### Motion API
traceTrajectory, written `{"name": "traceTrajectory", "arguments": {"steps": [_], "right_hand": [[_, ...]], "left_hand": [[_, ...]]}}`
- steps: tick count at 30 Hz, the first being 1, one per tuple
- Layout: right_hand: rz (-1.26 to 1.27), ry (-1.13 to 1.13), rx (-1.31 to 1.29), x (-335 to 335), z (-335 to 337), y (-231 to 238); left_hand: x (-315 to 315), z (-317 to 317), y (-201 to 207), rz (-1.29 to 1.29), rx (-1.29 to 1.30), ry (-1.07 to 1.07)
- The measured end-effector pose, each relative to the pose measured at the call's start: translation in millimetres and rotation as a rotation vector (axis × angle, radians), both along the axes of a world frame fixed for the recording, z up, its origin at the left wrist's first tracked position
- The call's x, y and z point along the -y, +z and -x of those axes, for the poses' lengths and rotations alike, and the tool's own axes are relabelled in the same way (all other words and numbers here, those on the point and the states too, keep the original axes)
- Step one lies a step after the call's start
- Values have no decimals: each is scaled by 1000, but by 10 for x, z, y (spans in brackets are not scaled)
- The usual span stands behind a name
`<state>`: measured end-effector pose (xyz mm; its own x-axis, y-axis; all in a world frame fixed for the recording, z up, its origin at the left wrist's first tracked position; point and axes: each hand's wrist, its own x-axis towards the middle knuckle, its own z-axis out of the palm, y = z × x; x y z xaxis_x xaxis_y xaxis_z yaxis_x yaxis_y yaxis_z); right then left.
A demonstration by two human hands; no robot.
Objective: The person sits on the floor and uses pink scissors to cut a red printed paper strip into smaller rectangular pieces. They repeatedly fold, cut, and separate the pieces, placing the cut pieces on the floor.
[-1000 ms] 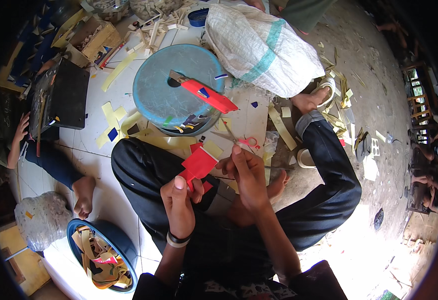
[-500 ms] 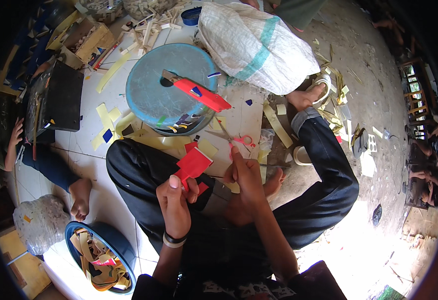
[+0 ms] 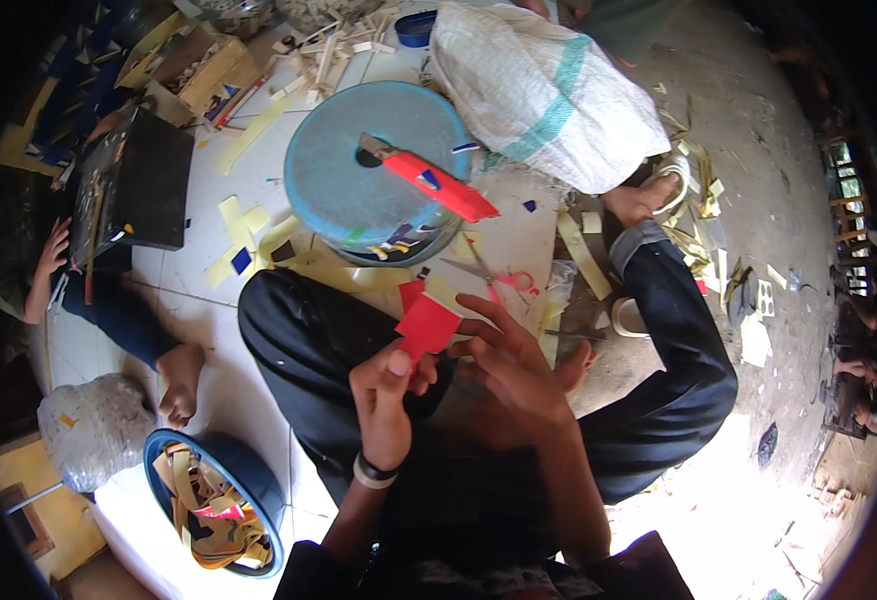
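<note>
My left hand [image 3: 388, 390], a band at its wrist, pinches a flat red cut piece [image 3: 429, 324] with a narrow lower end and a pale edge. Beside that piece is my right hand [image 3: 518, 372], fingers stretched and apart, seemingly holding nothing; whether a fingertip touches the edge cannot be told. Scissors [image 3: 513, 283] with pink-red handles lie on the floor just beyond my hands. Farther off, a long red strip [image 3: 438, 187] with a small blue patch rests on a round grey-blue upturned tub [image 3: 323, 150].
A blue bucket [image 3: 270, 480] of strips stands at lower left, near a stuffed clear bag [image 3: 93, 425]. A white sack [image 3: 558, 100] lies at the far side. Yellow strips [image 3: 583, 255] litter the floor. Another person's hand [image 3: 55, 248] rests by a black box [image 3: 143, 180] at left.
My right hand has opened from a closed, pinching pose and its fingers have come up beside the red piece. My left hand keeps its hold. The whole view has shifted slightly.
</note>
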<state>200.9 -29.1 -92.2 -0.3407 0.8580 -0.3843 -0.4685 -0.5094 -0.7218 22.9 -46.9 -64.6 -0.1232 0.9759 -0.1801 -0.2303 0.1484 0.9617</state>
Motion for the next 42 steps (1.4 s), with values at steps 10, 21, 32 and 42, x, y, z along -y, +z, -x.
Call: {"name": "traceTrajectory", "arguments": {"steps": [10,21,32,42], "right_hand": [[-104,-93,-86,16,290,407],[-354,-327,89,95,372,264],[-1245,-479,1126,-64,111,539],[-1481,-439,1271,-138,-127,776]], "left_hand": [[-13,-47,57,-159,-113,-46],[107,-123,175,252,285,-86],[88,-124,412,266,198,-176],[107,-200,761,388,310,-196]]}}
